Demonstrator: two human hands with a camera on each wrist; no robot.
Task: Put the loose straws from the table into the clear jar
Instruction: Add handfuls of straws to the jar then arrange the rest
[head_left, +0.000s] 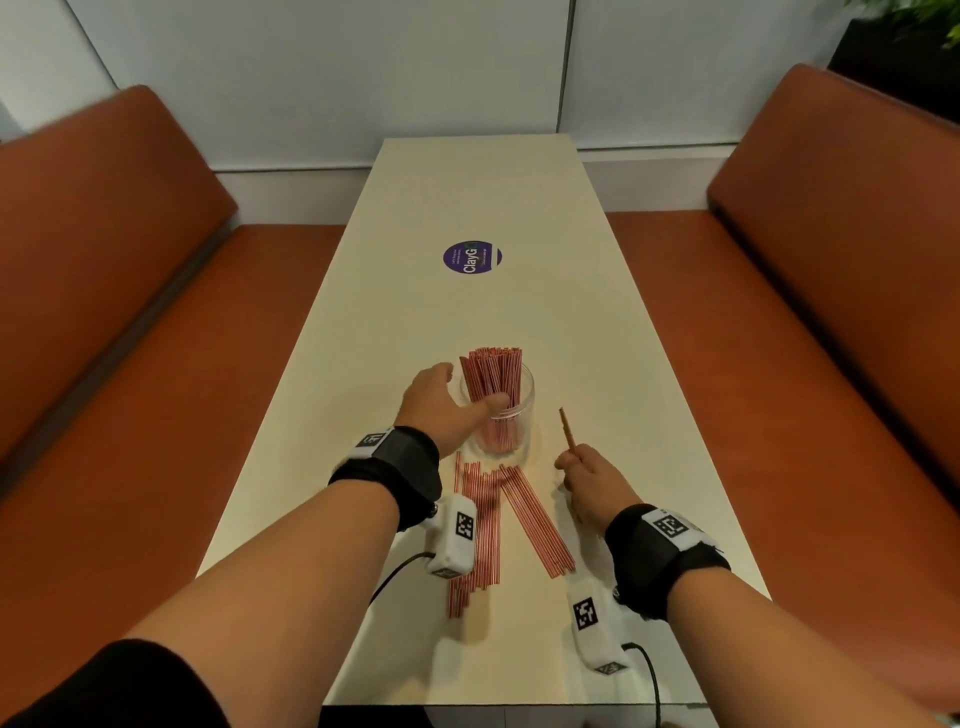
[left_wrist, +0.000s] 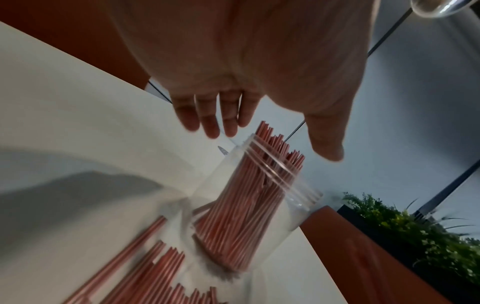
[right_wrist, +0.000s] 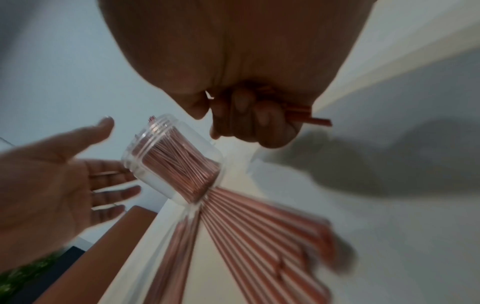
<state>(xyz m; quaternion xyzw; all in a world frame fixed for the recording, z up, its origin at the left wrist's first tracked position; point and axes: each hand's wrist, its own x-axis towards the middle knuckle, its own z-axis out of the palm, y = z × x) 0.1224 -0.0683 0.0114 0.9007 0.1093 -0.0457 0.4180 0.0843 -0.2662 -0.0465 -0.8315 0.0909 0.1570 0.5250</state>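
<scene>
A clear jar (head_left: 500, 415) packed with upright red-striped straws (head_left: 491, 374) stands mid-table. My left hand (head_left: 462, 389) is spread open at the jar's left side, thumb across its front. In the left wrist view its straight fingers (left_wrist: 207, 121) and thumb hover by the jar's rim (left_wrist: 272, 164), with no grip. To the jar's right, my right hand (head_left: 571, 462) pinches a few straws (head_left: 566, 428) that point up and away; in the right wrist view their ends (right_wrist: 309, 117) stick out of the curled fingers. Loose straws (head_left: 498, 519) lie fanned on the table just in front of the jar.
The long cream table (head_left: 467, 182) has a purple round sticker (head_left: 472, 257) beyond the jar. Orange benches run along the left (head_left: 156, 312) and right (head_left: 805, 312) sides. A plant (head_left: 909, 31) stands at the far right corner.
</scene>
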